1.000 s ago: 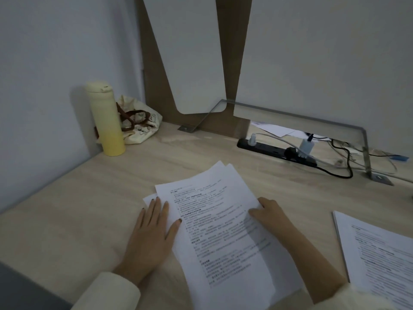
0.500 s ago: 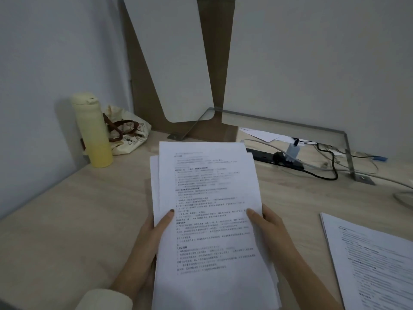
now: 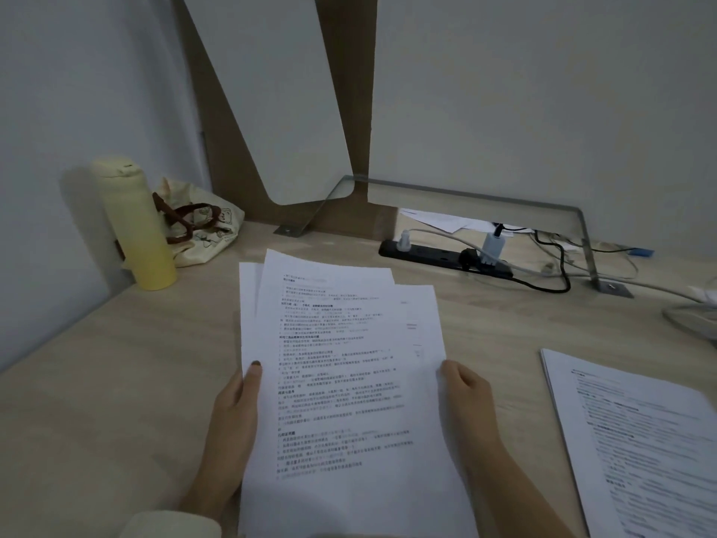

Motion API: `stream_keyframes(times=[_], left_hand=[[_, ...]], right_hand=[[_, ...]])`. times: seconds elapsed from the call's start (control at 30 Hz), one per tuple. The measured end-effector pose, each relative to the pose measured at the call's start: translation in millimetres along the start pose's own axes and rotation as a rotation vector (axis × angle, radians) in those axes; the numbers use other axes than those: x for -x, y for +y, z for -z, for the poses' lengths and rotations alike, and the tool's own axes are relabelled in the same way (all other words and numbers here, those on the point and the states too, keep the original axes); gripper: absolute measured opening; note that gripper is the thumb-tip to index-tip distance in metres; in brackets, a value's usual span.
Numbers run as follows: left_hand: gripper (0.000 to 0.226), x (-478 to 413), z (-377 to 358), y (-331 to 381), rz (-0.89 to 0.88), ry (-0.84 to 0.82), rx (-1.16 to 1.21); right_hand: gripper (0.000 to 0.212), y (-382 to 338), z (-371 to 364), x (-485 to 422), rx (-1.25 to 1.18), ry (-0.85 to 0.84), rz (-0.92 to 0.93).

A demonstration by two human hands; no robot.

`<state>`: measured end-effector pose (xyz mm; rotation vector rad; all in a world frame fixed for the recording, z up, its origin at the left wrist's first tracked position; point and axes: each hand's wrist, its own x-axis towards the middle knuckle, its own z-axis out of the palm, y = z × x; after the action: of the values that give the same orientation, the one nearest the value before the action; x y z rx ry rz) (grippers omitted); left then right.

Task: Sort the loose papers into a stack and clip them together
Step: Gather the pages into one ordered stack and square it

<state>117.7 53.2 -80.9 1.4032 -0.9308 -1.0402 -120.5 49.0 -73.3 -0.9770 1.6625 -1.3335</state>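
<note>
**A:** Where are the printed sheets (image 3: pixel 341 382)?

**B:** Held up over the bench (image 3: pixel 116 382), fanned at the top with the corners out of line. The left hand (image 3: pixel 232 429) pinches the left edge, thumb on the front. The right hand (image 3: pixel 469 405) grips the right edge.

**A:** Best way to square them?

**B:** I'd loosen both grips and tap the bottom edge on the bench. The second pile (image 3: pixel 640 440) to the right probably joins. I see no clip.

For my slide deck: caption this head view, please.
Left hand and right hand hold fanned printed white sheets at a pale wooden desk.
</note>
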Motion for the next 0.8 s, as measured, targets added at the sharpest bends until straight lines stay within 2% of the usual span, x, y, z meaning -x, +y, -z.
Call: stream_keyframes(times=[0.07,0.13,0.2,0.37,0.8], left_hand=[[0.028,-6.0,6.6,-5.4,-0.058,0.027,-0.079],[0.046,-8.2,9.9,-7.1,-0.148,-0.001,-0.147],[0.057,-6.6,9.8,-7.0,-0.196,-0.048,-0.19],[0.04,-7.3,8.4,-11.8,-0.202,-0.05,-0.275],[0.036,-8.5,10.8,-17.0,-0.178,-0.013,-0.257]], right_hand=[[0.031,-1.0,7.1,-6.4,0.075,0.027,0.032],[0.027,-2.6,12.5,-9.1,0.162,-0.016,0.071],[0.036,0.3,13.7,-8.5,0.195,-0.038,0.072],[0.045,14.4,6.7,-2.5,0.168,0.007,0.106],[0.044,21.3,5.4,-1.3,0.169,0.072,0.161]])
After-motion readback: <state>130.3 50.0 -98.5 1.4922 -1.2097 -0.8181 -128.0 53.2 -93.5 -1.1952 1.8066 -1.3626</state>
